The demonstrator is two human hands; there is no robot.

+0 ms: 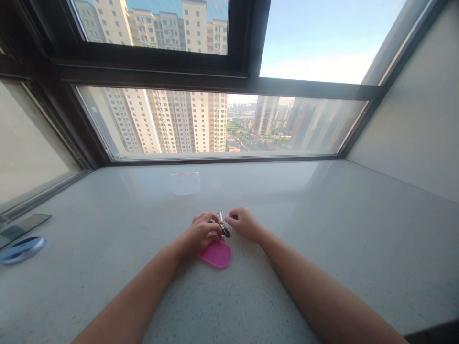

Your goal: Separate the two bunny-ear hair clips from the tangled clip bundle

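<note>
My left hand is curled over the metal pieces of a keychain, with its fingers closed on them. A pink, rounded, flat piece lies below these fingers on the pale counter, right by the metal parts. One slim silvery piece points away towards the window. My right hand is closed just to the right of the metal, its thumb and fingers pressed together. A small dark spot shows between those fingers, too small to name.
A clear zip bag lies further back on the speckled counter. At the far left are a blue-silver oval object and a flat dark glassy panel. A dark window frame bounds the counter's back, a white wall its right side.
</note>
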